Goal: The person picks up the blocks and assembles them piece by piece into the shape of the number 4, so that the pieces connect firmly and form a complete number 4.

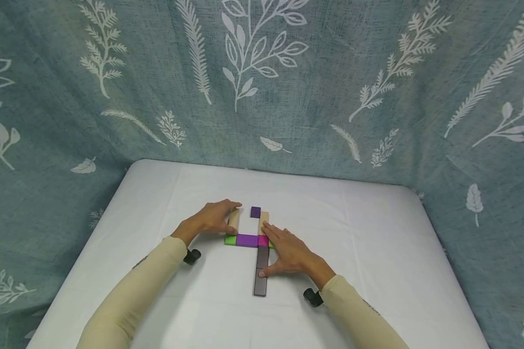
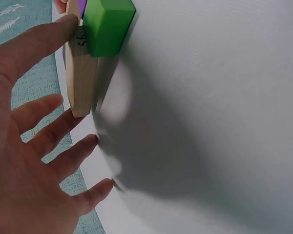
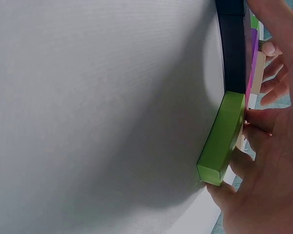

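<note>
My left hand (image 1: 211,216) holds a natural wood block (image 1: 234,218) lengthwise, with the thumb at its near end and the index finger at its far end. That block stands by a bright green block (image 2: 107,29). Beside the green one runs a purple block (image 1: 247,240), then a pink block (image 1: 263,240). My right hand (image 1: 291,252) spreads over the row's right side, its thumb touching a dark grey block (image 1: 259,286) and its fingertips near the pink block and a second wood block (image 1: 264,216). A light green block (image 3: 222,136) lies beneath those fingers.
A small dark purple block (image 1: 255,212) lies beside the second wood block's far end. Another dark grey block (image 1: 263,256) adjoins the pink one. Everything is on a white-covered table (image 1: 353,218), with a leaf-patterned teal curtain (image 1: 310,121) around it.
</note>
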The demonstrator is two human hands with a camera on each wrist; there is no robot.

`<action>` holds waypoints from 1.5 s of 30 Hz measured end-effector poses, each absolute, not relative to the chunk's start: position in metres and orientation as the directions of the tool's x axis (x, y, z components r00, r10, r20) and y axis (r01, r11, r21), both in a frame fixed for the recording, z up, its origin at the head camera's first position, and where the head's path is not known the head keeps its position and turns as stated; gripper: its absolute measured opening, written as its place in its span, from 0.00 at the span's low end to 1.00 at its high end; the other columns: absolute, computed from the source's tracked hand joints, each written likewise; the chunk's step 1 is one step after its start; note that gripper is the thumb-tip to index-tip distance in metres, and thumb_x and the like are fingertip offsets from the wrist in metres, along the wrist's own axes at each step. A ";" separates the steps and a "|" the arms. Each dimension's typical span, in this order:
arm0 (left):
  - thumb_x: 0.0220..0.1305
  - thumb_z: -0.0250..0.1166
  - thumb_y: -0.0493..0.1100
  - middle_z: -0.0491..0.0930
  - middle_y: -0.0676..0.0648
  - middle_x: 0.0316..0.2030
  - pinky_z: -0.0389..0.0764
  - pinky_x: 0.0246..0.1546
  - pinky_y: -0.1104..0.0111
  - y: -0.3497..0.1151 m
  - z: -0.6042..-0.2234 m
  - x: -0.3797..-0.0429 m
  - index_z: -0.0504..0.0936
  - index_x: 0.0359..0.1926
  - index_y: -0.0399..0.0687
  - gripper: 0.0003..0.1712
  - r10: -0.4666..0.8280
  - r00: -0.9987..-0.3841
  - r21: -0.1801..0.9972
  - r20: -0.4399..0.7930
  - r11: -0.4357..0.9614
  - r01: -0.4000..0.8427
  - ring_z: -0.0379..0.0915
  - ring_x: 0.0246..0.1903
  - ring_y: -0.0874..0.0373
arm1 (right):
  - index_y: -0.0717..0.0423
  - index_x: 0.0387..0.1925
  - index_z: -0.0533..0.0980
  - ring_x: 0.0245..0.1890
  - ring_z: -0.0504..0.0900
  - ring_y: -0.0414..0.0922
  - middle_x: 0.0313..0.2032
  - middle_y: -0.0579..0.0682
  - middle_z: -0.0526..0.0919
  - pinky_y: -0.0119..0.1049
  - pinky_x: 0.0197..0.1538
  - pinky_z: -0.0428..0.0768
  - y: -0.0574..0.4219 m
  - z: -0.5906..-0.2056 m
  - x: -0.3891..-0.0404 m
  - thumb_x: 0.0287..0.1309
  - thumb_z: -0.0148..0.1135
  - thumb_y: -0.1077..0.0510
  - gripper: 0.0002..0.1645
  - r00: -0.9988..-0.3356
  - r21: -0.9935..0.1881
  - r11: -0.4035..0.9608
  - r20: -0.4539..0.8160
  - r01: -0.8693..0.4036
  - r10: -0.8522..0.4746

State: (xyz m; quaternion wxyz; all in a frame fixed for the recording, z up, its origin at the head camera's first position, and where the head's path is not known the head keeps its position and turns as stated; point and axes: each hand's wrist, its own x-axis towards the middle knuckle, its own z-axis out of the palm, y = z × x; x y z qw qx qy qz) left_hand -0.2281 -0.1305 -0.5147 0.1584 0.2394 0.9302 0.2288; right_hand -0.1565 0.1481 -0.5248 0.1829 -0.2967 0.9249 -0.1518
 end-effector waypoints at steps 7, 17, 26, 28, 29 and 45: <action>0.55 0.77 0.54 0.74 0.43 0.65 0.70 0.65 0.50 -0.130 -0.515 -0.227 0.67 0.74 0.47 0.49 0.515 -0.837 0.503 -0.185 0.781 0.369 0.71 0.64 0.46 | 0.53 0.81 0.47 0.78 0.51 0.49 0.80 0.48 0.47 0.50 0.77 0.50 0.147 -0.524 -0.156 0.39 0.72 0.20 0.78 -0.762 -0.393 0.783 -0.253 -0.482 -0.596; 0.56 0.77 0.55 0.74 0.42 0.66 0.66 0.68 0.46 -0.130 -0.516 -0.224 0.68 0.73 0.44 0.48 0.533 -0.833 0.485 -0.152 0.774 0.407 0.68 0.66 0.44 | 0.53 0.81 0.48 0.78 0.50 0.49 0.80 0.48 0.47 0.50 0.77 0.50 0.148 -0.524 -0.155 0.38 0.72 0.20 0.78 -0.762 -0.378 0.787 -0.256 -0.487 -0.595; 0.57 0.77 0.55 0.74 0.42 0.65 0.66 0.67 0.46 -0.131 -0.518 -0.224 0.68 0.73 0.44 0.47 0.534 -0.833 0.479 -0.145 0.775 0.414 0.69 0.66 0.44 | 0.53 0.81 0.48 0.78 0.51 0.49 0.80 0.47 0.46 0.50 0.77 0.50 0.148 -0.525 -0.155 0.38 0.72 0.20 0.78 -0.762 -0.380 0.785 -0.251 -0.489 -0.597; 0.57 0.76 0.55 0.74 0.42 0.66 0.66 0.67 0.46 -0.131 -0.519 -0.223 0.68 0.73 0.44 0.47 0.534 -0.833 0.479 -0.143 0.774 0.413 0.69 0.66 0.43 | 0.53 0.81 0.48 0.78 0.51 0.49 0.80 0.48 0.47 0.50 0.77 0.51 0.148 -0.525 -0.155 0.38 0.72 0.20 0.78 -0.763 -0.379 0.784 -0.247 -0.491 -0.597; 0.57 0.76 0.55 0.74 0.42 0.66 0.66 0.67 0.46 -0.131 -0.519 -0.223 0.69 0.73 0.44 0.47 0.533 -0.834 0.480 -0.143 0.774 0.413 0.69 0.66 0.43 | 0.53 0.81 0.48 0.78 0.51 0.49 0.80 0.48 0.47 0.50 0.77 0.51 0.148 -0.526 -0.155 0.38 0.72 0.20 0.78 -0.763 -0.381 0.783 -0.244 -0.492 -0.599; 0.57 0.76 0.55 0.73 0.42 0.66 0.65 0.68 0.46 -0.133 -0.521 -0.223 0.69 0.72 0.45 0.46 0.528 -0.838 0.487 -0.138 0.773 0.406 0.68 0.67 0.43 | 0.54 0.81 0.48 0.78 0.50 0.49 0.80 0.48 0.47 0.50 0.77 0.50 0.147 -0.525 -0.155 0.39 0.73 0.21 0.78 -0.760 -0.386 0.780 -0.248 -0.492 -0.601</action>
